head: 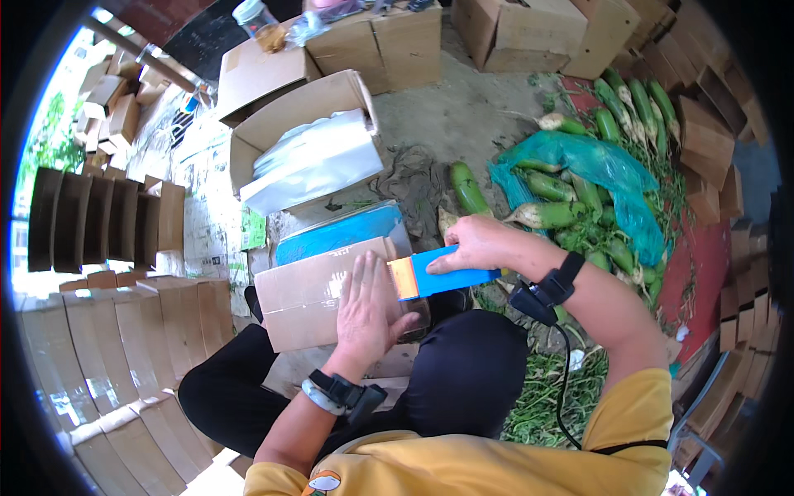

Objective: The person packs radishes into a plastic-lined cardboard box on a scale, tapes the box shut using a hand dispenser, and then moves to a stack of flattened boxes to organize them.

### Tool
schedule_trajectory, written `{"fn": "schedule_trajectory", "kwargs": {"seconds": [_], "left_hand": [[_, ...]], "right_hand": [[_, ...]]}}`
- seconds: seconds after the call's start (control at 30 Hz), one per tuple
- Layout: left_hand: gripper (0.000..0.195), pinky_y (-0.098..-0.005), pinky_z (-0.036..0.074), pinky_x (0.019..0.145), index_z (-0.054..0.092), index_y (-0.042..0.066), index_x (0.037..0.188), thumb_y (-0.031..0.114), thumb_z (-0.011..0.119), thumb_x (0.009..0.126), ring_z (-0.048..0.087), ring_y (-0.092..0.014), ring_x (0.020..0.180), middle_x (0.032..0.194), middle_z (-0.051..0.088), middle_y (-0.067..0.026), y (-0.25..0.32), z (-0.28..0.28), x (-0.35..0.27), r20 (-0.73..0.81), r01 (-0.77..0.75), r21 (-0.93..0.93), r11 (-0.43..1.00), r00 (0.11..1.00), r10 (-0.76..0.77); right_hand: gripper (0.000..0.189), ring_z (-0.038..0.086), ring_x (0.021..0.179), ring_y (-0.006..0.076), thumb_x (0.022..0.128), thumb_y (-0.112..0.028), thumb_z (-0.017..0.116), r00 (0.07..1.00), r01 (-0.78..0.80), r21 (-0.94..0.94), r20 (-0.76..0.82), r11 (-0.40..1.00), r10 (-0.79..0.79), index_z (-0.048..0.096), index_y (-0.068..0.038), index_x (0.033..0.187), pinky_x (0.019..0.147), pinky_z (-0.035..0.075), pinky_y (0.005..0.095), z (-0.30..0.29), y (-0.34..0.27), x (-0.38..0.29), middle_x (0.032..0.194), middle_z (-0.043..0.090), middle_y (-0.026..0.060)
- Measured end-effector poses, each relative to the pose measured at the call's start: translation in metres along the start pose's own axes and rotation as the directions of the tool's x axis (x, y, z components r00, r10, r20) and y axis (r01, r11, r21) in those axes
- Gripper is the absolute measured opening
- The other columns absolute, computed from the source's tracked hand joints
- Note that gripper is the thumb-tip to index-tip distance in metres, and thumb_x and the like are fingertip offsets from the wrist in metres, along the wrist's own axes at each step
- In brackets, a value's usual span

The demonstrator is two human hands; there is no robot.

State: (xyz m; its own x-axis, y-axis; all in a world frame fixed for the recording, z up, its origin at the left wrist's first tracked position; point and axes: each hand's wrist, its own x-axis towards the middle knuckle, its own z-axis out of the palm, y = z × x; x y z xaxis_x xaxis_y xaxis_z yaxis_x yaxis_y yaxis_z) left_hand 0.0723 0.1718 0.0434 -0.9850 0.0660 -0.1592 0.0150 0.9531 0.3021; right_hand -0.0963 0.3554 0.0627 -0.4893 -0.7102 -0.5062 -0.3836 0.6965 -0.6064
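A closed cardboard box [298, 297] lies before me at my knees, with shiny clear tape along its top. My left hand [364, 304] rests flat on that top, palm down and thumb spread, grasping nothing. In my right hand [474, 245] is a blue tape dispenser [462, 286]. Its orange end [404, 279] meets the box's right end, where clear film hangs down. Just beyond the box sits a blue plastic-covered item [341, 232], partly hidden by it.
An open carton with white plastic lining [316, 164] stands ahead. Green radishes [549, 215] spill from a teal mesh bag [577, 155] at right, with leaf scraps [558, 397] nearer me. Stacked cartons [118, 347] line the left. A grey cloth [412, 186] lies on the floor.
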Motion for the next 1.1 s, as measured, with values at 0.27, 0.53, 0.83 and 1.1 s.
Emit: {"fn": "schedule_trajectory", "kwargs": {"seconds": [0.27, 0.53, 0.83, 1.1], "left_hand": [[0.091, -0.0544, 0.002, 0.106, 0.017, -0.002, 0.138, 0.03, 0.063, 0.066, 0.018, -0.036, 0.134, 0.136, 0.034, -0.0229, 0.01, -0.01, 0.037, 0.046, -0.051, -0.02, 0.998, 0.998, 0.052], [0.082, -0.0592, 0.003, 0.105, 0.029, -0.003, 0.132, 0.026, 0.064, 0.064, 0.026, -0.039, 0.13, 0.124, 0.046, -0.0197, -0.006, -0.004, 0.04, 0.071, -0.304, 0.023, 0.952, 0.951, 0.301], [0.079, -0.0572, 0.003, 0.106, 0.029, -0.002, 0.132, 0.025, 0.059, 0.064, 0.03, -0.039, 0.127, 0.129, 0.039, -0.0263, -0.011, 0.003, 0.042, 0.02, -0.319, -0.025, 0.947, 0.947, 0.319], [0.079, -0.0607, 0.003, 0.104, 0.033, -0.006, 0.127, 0.03, 0.063, 0.063, 0.03, -0.041, 0.126, 0.116, 0.048, -0.0218, -0.012, 0.007, 0.039, -0.064, -0.285, -0.061, 0.957, 0.957, 0.281]], "right_hand": [[0.064, 0.062, 0.074, 0.0319, 0.064, -0.061, 0.061, 0.999, 0.036, 0.09, 0.006, 0.995, -0.037, 0.066, 0.0, 0.083, 0.067, 0.049, 0.0393, 0.002, 0.017, -0.004, 0.078, 0.064, 0.0195], [0.057, 0.061, 0.065, 0.0287, 0.062, -0.054, 0.068, 0.999, -0.035, 0.156, -0.015, 0.987, 0.038, 0.064, 0.0, 0.079, 0.059, 0.047, 0.0379, -0.017, 0.051, -0.036, 0.071, 0.062, 0.0174], [0.053, 0.06, 0.062, 0.0269, 0.062, -0.053, 0.069, 0.999, -0.049, 0.347, 0.025, 0.937, 0.043, 0.065, -0.003, 0.078, 0.057, 0.046, 0.0365, -0.001, 0.071, -0.043, 0.068, 0.062, 0.015], [0.053, 0.06, 0.064, 0.0292, 0.06, -0.054, 0.069, 0.984, -0.173, 0.125, -0.008, 0.977, 0.176, 0.064, -0.004, 0.076, 0.058, 0.045, 0.0387, 0.0, 0.108, -0.059, 0.067, 0.061, 0.0144]]}}
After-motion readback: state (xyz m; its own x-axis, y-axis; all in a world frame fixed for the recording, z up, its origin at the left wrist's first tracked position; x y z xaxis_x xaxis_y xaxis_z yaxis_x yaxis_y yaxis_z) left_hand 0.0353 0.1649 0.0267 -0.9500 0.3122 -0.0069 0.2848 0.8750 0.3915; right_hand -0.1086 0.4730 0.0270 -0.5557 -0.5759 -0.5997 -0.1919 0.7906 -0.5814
